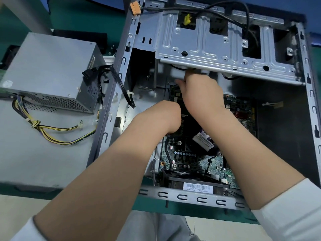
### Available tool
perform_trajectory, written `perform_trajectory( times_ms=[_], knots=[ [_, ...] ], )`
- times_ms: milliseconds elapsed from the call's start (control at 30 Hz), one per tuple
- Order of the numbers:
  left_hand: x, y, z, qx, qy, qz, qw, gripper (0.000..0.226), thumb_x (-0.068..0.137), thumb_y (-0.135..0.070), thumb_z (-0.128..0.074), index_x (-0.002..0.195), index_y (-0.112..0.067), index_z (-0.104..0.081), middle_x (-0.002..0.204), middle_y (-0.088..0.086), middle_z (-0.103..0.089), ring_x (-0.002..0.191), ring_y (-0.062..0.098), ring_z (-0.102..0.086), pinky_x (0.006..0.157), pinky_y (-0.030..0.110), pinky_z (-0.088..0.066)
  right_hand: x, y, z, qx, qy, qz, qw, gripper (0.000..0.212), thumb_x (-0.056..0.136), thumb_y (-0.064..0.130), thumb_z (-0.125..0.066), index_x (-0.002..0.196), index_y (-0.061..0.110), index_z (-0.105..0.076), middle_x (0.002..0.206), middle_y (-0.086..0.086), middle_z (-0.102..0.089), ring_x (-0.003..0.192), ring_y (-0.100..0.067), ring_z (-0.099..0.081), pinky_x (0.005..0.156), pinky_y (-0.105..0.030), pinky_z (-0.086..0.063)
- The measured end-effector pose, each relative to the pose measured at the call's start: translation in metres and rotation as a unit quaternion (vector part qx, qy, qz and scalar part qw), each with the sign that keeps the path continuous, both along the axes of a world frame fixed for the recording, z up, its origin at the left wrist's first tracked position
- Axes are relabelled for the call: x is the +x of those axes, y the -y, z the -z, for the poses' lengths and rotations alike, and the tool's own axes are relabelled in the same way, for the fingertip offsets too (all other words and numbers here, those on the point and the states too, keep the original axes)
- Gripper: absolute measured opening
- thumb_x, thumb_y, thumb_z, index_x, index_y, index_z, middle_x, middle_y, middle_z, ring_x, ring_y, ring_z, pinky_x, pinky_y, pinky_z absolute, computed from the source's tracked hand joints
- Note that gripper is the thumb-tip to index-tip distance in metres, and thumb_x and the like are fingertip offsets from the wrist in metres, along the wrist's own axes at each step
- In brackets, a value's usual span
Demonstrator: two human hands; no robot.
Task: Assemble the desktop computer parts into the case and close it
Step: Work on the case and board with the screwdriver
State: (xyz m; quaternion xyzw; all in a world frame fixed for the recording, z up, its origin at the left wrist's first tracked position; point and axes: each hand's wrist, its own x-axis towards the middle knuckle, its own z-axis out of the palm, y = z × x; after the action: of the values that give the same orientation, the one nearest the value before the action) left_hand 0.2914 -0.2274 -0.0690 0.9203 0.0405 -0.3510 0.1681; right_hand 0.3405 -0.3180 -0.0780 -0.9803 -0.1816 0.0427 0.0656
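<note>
The open grey computer case (111,108) lies flat with its green motherboard (184,159) inside. A hinged metal drive cage (208,47) spans the far half. My right hand (199,89) reaches under the cage's front edge, fingers curled around something white there; what it is cannot be made out. My left hand (165,117) is bent down into the case over the black heatsink area, its fingers hidden behind the wrist. A grey power supply (50,70) with yellow and black cables (52,133) sits outside the case on the left.
The power supply rests on a flat grey side panel (26,153) on the green table. A black cable (246,16) loops over the cage's back. An orange connector (134,8) hangs at the case's far left corner. A case fan with a barcode label (198,186) sits at the near edge.
</note>
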Motion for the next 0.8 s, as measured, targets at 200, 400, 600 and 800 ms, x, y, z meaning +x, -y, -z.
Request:
perform_trajectory(
  times_ms=[200,400,600,800],
  knots=[
    [-0.0004,0.0000,0.0004,0.003,0.004,0.005,1.000,0.033,0.095,-0.003,-0.042,0.065,-0.013,-0.032,0.067,0.002,-0.035,0.055,0.012,-0.032,0.047,0.021,-0.028,0.0000,0.0014,-0.0019,0.002,-0.019,-0.009,1.000,0.021,0.087,-0.001,-0.051,0.103,0.009,-0.061,0.096,-0.016,-0.066,0.087,-0.038,-0.061,0.063,-0.031,-0.035],
    [0.0002,-0.0007,-0.0002,0.000,0.002,0.001,1.000,0.031,0.093,-0.002,-0.042,0.065,-0.012,-0.034,0.065,0.003,-0.037,0.054,0.013,-0.033,0.046,0.022,-0.027,-0.0024,-0.0001,-0.0046,0.003,0.002,-0.022,1.000,0.032,0.082,-0.007,-0.051,0.107,0.012,-0.056,0.093,-0.013,-0.066,0.083,-0.037,-0.061,0.061,-0.032,-0.037],
    [-0.0001,-0.0001,-0.0005,0.001,-0.001,-0.002,1.000,0.031,0.094,-0.003,-0.043,0.065,-0.012,-0.035,0.066,0.003,-0.037,0.054,0.013,-0.033,0.046,0.022,-0.028,-0.0006,-0.0024,-0.0017,-0.022,0.032,-0.005,0.999,0.020,0.097,0.023,-0.051,0.100,0.007,-0.061,0.090,-0.016,-0.066,0.075,-0.036,-0.056,0.060,-0.032,-0.033],
    [-0.0001,0.0013,-0.0007,0.006,-0.001,0.002,1.000,0.032,0.094,-0.003,-0.043,0.066,-0.013,-0.033,0.066,0.002,-0.035,0.055,0.012,-0.032,0.046,0.021,-0.027,0.0011,-0.0003,0.0024,-0.027,0.018,0.000,0.999,0.022,0.100,0.024,-0.046,0.105,0.006,-0.058,0.099,-0.017,-0.065,0.090,-0.038,-0.062,0.063,-0.032,-0.033]
  ],
)
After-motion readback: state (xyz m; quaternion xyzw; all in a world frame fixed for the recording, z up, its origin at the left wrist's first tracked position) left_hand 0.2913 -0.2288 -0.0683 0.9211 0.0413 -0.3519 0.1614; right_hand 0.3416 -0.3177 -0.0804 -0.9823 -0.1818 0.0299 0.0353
